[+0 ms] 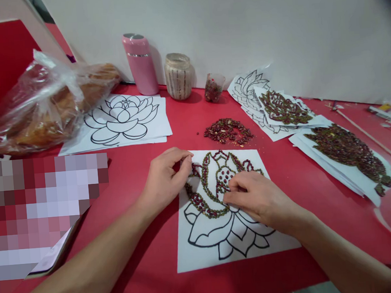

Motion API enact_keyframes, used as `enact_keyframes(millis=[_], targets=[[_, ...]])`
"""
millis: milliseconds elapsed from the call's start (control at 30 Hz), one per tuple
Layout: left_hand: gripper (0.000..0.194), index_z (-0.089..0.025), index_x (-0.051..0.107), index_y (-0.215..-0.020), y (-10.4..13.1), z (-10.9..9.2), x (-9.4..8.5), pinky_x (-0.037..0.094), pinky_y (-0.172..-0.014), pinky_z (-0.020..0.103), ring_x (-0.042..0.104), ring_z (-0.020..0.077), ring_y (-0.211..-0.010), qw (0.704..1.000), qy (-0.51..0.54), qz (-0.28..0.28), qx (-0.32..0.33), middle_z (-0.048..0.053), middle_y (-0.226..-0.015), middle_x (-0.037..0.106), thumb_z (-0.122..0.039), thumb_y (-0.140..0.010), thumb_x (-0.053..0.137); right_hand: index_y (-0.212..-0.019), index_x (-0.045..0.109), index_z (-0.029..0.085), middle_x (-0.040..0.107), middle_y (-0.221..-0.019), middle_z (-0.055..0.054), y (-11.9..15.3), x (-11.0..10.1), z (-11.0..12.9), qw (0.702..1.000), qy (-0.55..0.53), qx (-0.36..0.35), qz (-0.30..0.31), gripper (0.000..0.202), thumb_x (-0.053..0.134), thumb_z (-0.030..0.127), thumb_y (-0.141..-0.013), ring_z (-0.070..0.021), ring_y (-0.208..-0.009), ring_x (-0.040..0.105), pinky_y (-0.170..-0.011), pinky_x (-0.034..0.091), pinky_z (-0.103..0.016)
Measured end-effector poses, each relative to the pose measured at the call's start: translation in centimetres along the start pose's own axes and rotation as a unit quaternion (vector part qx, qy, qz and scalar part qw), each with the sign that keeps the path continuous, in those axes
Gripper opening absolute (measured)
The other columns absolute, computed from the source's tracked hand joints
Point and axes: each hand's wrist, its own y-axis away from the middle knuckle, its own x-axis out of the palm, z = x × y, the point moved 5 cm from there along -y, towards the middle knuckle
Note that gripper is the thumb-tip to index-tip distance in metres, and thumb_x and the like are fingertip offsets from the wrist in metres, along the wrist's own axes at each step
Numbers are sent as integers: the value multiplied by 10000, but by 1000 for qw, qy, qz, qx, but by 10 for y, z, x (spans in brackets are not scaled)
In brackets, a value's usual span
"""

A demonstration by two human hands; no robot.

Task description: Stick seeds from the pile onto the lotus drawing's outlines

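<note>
A white paper sheet [204, 254] with a black-outlined lotus lies in front of me, its upper part lined with red and green beans [200, 205]. At the sheet's upper left corner, my left hand [169, 175] has thumb and forefinger pinched together on the paper. My right hand [264, 202] is over the middle of the flower, fingertips closed close to the bean-dotted centre. Whatever it pinches is too small or hidden to make out. Just beyond the sheet lies a loose pile of dark red beans [228, 132].
Behind stand a pink flask [141, 65], a glass jar [178, 75] and a small plastic cup [214, 88] of beans. Lotus drawings [129, 120] lie at left beside a plastic bag [53, 103]. Bean-covered sheets [348, 152] are at right. A blurred-out device lies at lower left.
</note>
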Motion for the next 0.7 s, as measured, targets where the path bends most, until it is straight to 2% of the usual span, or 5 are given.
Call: enact_keyframes(millis=[100, 200, 300, 533, 700], targets=[[170, -170, 609, -789, 0, 0, 0, 409, -635, 242, 539, 139, -689, 1000, -3, 0, 0, 15, -739, 595, -236, -828, 457, -734, 579, 203, 450, -651, 5, 2, 2, -1, 999, 15, -49, -12, 188, 440, 253, -850, -118, -612, 384, -544, 305, -244], [164, -168, 610, -786, 0, 1, 0, 409, -629, 240, 542, 136, -683, 1000, -6, -3, 4, 13, -733, 598, -226, -826, 462, -959, 597, 213, 492, -776, -25, 6, 1, -1, 992, -18, -120, -32, 211, 409, 188, -865, -124, -693, 441, -604, 366, -244], [171, -169, 611, -781, 0, 1, 0, 414, -632, 237, 551, 136, -686, 1000, -7, -5, 2, 15, -735, 603, -226, -828, 457, -1057, 549, 212, 510, -887, -45, 8, -1, -9, 992, -77, -97, -33, 230, 434, 185, -860, -125, -778, 490, -674, 410, -241], [167, -161, 615, -783, -1, 0, 1, 412, -637, 231, 545, 134, -684, 1000, 3, -1, 1, 17, -727, 596, -214, -826, 463, -844, 537, 204, 521, -851, -17, 10, -5, -16, 995, -96, -24, -35, 53, 494, 199, -813, -109, -729, 493, -626, 395, -221], [173, -157, 617, -770, 0, 1, 1, 402, -619, 233, 536, 133, -670, 1000, -4, -3, 3, 18, -717, 589, -219, -823, 465, -771, 549, 205, 515, -743, 4, 10, -2, -9, 997, -69, -5, -22, 83, 479, 215, -812, -102, -664, 476, -573, 355, -217]])
